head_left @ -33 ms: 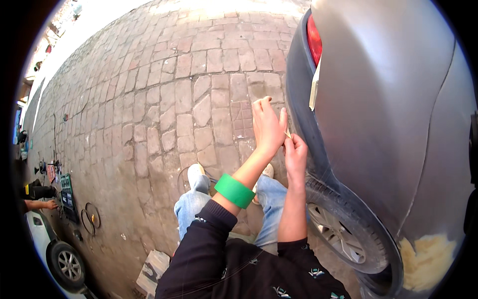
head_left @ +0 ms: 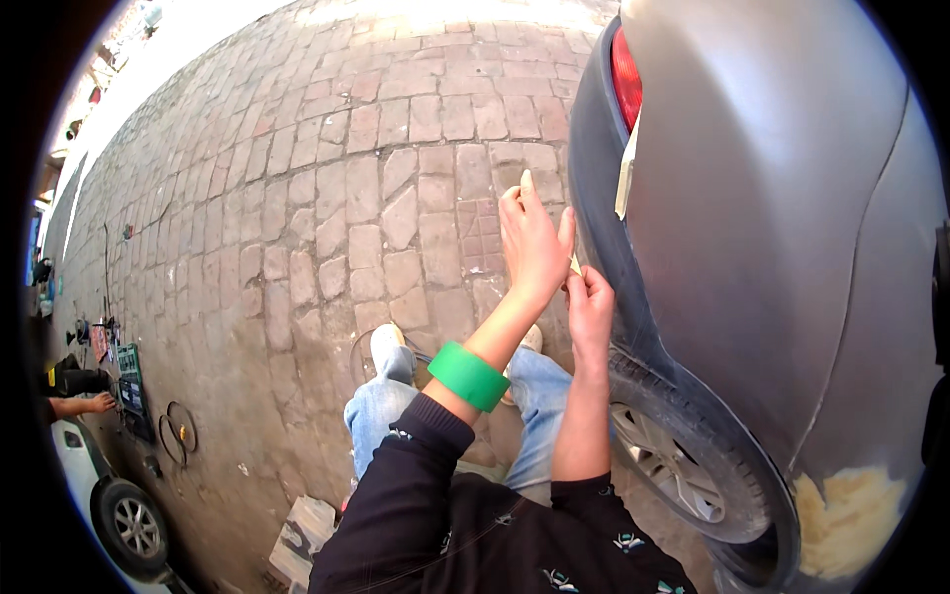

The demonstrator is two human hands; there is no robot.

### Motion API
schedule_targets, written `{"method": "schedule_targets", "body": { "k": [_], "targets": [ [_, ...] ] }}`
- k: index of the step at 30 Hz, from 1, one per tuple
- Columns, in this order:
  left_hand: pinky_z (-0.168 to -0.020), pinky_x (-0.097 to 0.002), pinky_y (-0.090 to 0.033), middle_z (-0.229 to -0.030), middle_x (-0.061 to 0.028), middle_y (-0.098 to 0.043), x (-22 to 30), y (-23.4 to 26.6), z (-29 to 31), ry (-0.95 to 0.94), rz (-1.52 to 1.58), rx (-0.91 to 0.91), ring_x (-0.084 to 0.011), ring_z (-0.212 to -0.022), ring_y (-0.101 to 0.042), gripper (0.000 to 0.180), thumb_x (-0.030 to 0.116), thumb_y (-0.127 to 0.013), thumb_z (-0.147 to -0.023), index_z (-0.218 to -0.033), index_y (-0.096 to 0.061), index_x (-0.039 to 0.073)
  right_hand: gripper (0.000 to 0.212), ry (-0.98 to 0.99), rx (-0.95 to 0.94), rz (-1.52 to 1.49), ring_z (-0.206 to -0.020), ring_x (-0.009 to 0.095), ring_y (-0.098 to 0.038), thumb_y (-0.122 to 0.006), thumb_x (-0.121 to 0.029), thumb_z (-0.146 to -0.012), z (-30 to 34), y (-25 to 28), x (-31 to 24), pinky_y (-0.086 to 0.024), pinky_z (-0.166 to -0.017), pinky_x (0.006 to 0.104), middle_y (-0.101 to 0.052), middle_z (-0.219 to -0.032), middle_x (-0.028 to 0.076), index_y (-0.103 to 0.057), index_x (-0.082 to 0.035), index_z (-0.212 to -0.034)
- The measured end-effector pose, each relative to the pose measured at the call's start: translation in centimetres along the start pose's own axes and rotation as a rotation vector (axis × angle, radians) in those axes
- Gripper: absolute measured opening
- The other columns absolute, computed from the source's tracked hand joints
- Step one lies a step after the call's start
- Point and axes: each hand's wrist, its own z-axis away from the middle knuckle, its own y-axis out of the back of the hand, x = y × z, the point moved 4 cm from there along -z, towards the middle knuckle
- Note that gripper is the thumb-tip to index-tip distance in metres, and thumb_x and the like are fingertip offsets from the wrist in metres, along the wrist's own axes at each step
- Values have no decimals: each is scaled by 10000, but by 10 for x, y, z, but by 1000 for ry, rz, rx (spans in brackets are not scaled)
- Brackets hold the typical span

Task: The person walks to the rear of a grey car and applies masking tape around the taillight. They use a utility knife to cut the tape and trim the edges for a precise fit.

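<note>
My right hand (head_left: 591, 302) pinches a small pale yellow strip of tape (head_left: 576, 265) between thumb and fingertips. Just to its left and a little farther out is my left hand (head_left: 537, 243), index finger and thumb stretched apart, the other fingers loosely bent. The strip's upper end comes close to the left thumb; whether they touch I cannot tell. A wide green band (head_left: 468, 376), like a tape roll, sits around my left wrist. Beside my hands at right stands a grey car (head_left: 752, 257). Another pale tape strip (head_left: 625, 178) hangs along its edge below the red tail light (head_left: 625, 79).
The car's wheel (head_left: 683, 455) is close to my right forearm, with a yellowish filler patch (head_left: 851, 520) behind it. Brick paving (head_left: 327, 198) spreads ahead. At far left are a green tool case (head_left: 131, 381), a cable loop (head_left: 179, 434), a white car (head_left: 84, 465) and another person's hand (head_left: 100, 403).
My left index finger has straightened and points farther forward, and the left thumb has risen slightly. My right hand has barely shifted and keeps its pinch on the tape strip.
</note>
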Motion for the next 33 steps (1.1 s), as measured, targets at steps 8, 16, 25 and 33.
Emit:
{"method": "schedule_targets", "body": {
  "k": [8,16,25,33],
  "targets": [
    [-587,-292,-409,-695,-57,-483,45,-16,-8,144,702,-327,-154,-624,-464,157,97,-624,-843,-799,-496,16,192,-17,64,15,-650,25,-459,-537,-136,-927,1,3,-1,-351,-562,210,-576,-734,-25,-616,29,-870],
    [-634,-439,-439,-771,-163,-560,51,-19,-10,185,627,-551,-374,-739,-566,160,155,-534,-891,-878,-426,37,212,62,76,-11,-636,11,-437,-558,-186,-919,-2,4,-4,-325,-545,200,-562,-738,-39,-617,17,-925],
    [-866,-404,-426,-1061,-160,-546,53,5,-9,-116,552,-345,-336,-1014,-515,227,42,-517,-862,-1088,-501,28,142,26,104,56,-801,76,-542,-570,-56,-866,3,-2,-21,-428,-677,230,-630,-873,27,-608,43,-960],
    [-971,-414,-406,-1312,-147,-406,58,-3,-26,-373,350,-159,-334,-1181,-424,687,-102,-503,-706,-1360,-446,101,144,58,95,-26,-594,14,-410,-554,-117,-916,-1,6,-2,-302,-515,202,-509,-676,-50,-578,-16,-817]
  ]
}}
